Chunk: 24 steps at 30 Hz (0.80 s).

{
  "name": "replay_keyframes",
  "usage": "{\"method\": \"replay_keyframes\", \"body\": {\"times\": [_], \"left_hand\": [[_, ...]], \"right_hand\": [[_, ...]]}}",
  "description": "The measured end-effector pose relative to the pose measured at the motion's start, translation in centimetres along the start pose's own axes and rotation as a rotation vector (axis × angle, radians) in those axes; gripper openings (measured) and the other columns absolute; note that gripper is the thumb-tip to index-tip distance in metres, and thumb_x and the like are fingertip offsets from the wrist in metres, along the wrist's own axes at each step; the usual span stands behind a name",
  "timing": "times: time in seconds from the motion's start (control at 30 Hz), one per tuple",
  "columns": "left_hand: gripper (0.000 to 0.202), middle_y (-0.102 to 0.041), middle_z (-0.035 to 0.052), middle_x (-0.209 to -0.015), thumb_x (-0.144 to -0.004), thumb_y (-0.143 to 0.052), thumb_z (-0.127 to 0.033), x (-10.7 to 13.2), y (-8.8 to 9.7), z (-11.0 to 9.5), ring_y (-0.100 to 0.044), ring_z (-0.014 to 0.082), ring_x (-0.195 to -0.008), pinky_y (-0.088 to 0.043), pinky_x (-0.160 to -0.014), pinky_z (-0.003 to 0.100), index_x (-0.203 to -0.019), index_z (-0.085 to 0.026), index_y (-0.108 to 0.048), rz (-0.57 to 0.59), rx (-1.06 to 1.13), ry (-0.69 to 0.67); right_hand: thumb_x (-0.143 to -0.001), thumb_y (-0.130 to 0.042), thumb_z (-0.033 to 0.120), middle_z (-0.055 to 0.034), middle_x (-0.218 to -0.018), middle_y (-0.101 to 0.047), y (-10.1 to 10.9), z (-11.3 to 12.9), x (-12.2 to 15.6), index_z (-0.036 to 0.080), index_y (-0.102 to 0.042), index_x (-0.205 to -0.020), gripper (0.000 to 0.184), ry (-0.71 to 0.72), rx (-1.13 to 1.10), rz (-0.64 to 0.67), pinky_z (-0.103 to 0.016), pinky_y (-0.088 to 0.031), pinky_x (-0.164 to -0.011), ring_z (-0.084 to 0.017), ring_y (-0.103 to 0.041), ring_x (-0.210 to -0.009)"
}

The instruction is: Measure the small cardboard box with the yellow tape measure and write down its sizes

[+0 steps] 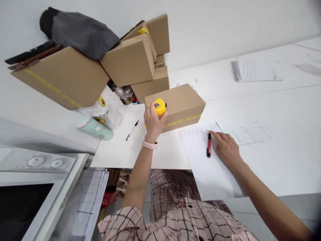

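My left hand grips a yellow tape measure and holds it against the left end of a brown cardboard box. Its yellow tape runs along the box's front face. My right hand lies on a printed paper sheet, fingers stretched out flat, its fingertips next to a red marker pen lying on that sheet.
Stacked cardboard boxes with a dark cloth on top fill the back left. A mint bottle lies on its side, with a black pen on a white sheet. A paper stack sits far right, a white appliance at lower left.
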<state>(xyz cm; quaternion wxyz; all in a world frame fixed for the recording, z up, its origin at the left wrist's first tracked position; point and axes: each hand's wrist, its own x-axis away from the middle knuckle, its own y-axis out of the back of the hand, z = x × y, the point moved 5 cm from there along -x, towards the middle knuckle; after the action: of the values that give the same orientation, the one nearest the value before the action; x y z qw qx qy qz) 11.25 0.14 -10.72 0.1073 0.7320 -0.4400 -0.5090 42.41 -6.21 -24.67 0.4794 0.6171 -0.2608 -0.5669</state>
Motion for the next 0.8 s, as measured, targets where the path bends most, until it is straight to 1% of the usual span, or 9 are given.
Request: {"method": "replay_keyframes", "body": {"times": [0.07,0.17,0.23,0.3,0.4,0.47,0.57,0.67,0.8], "left_hand": [[0.057,-0.054,0.017,-0.138,-0.082,-0.072,-0.032,-0.8,-0.6,0.8,-0.049,0.031,-0.13,-0.039,-0.11,0.047,-0.133,-0.02,-0.049,0.042,0.036,0.047],[0.052,-0.061,0.013,-0.126,-0.076,-0.078,-0.032,-0.9,0.0,0.9,-0.054,0.0302,-0.123,-0.041,-0.107,0.047,-0.123,-0.022,-0.057,0.027,0.124,0.116],[0.05,-0.063,0.0107,-0.12,-0.075,-0.08,-0.036,-0.5,0.7,-0.2,-0.058,0.0281,-0.116,-0.045,-0.102,0.043,-0.118,-0.021,-0.06,0.068,0.293,0.164],[0.047,-0.065,0.009,-0.116,-0.078,-0.078,-0.043,0.3,0.9,-2.0,-0.063,0.0238,-0.106,-0.051,-0.092,0.037,-0.116,-0.021,-0.062,0.208,0.556,0.208],[0.05,-0.066,0.0074,-0.109,-0.079,-0.076,-0.049,1.6,0.6,-5.6,-0.065,0.0193,-0.095,-0.053,-0.081,0.031,-0.118,-0.022,-0.06,0.47,0.872,0.23],[0.056,-0.065,0.0062,-0.106,-0.076,-0.08,-0.049,2.1,0.7,-7.0,-0.064,0.0192,-0.095,-0.053,-0.081,0.03,-0.12,-0.023,-0.057,0.535,0.918,0.226],[0.06,-0.063,0.0056,-0.105,-0.075,-0.082,-0.048,2.1,1.3,-7.3,-0.063,0.0193,-0.096,-0.052,-0.083,0.031,-0.122,-0.024,-0.054,0.517,0.896,0.227],[0.06,-0.063,0.0058,-0.104,-0.075,-0.082,-0.048,1.6,2.3,-6.1,-0.064,0.0194,-0.093,-0.053,-0.08,0.031,-0.123,-0.024,-0.053,0.481,0.904,0.234],[0.057,-0.065,0.0049,-0.102,-0.071,-0.082,-0.047,-0.2,4.4,-1.7,-0.066,0.0189,-0.089,-0.053,-0.077,0.03,-0.116,-0.022,-0.056,0.276,0.885,0.309]], "right_hand": [[-0.085,-0.04,0.001,-0.0106,-0.11,-0.071,0.1,-0.1,0.0,0.017,-0.063,-0.129,0.052,-0.025,-0.042,-0.005,-0.038,-0.049,-0.082,-0.027,-0.061,-0.099],[-0.09,-0.041,0.008,-0.0119,-0.11,-0.071,1.1,-0.2,-0.4,0.018,-0.067,-0.122,0.043,-0.097,-0.169,-0.021,-0.04,-0.051,-0.079,-0.028,-0.062,-0.099],[-0.094,-0.042,0.017,-0.012,-0.111,-0.071,2.8,0.1,-1.3,0.02,-0.069,-0.118,0.036,-0.172,-0.339,-0.069,-0.041,-0.051,-0.08,-0.029,-0.063,-0.101],[-0.097,-0.046,0.028,-0.0108,-0.113,-0.07,5.2,1.0,-3.0,0.022,-0.07,-0.115,0.031,-0.251,-0.616,-0.11,-0.042,-0.052,-0.086,-0.027,-0.063,-0.104],[-0.098,-0.049,0.047,-0.0083,-0.118,-0.07,7.9,4.1,-6.5,0.026,-0.067,-0.123,0.038,-0.297,-1.22,0.059,-0.043,-0.053,-0.091,-0.025,-0.066,-0.104],[-0.095,-0.051,0.056,-0.0089,-0.12,-0.069,9.3,6.4,-8.6,0.025,-0.067,-0.124,0.046,-0.296,-1.492,0.221,-0.045,-0.053,-0.093,-0.025,-0.065,-0.108],[-0.087,-0.062,0.06,-0.01,-0.108,-0.072,10.3,8.0,-10.9,0.02,-0.073,-0.114,0.049,-0.346,-1.652,0.322,-0.042,-0.054,-0.092,-0.024,-0.066,-0.1],[-0.081,-0.072,0.056,-0.0077,-0.089,-0.07,9.9,7.6,-12.5,0.017,-0.075,-0.098,0.044,-0.386,-1.678,0.339,-0.035,-0.056,-0.08,-0.018,-0.064,-0.081],[-0.072,-0.084,0.038,0.0002,-0.068,-0.058,8.8,4.1,-16.0,0.017,-0.071,-0.082,0.027,-0.454,-1.7,0.134,-0.024,-0.051,-0.059,-0.01,-0.051,-0.061]]}}
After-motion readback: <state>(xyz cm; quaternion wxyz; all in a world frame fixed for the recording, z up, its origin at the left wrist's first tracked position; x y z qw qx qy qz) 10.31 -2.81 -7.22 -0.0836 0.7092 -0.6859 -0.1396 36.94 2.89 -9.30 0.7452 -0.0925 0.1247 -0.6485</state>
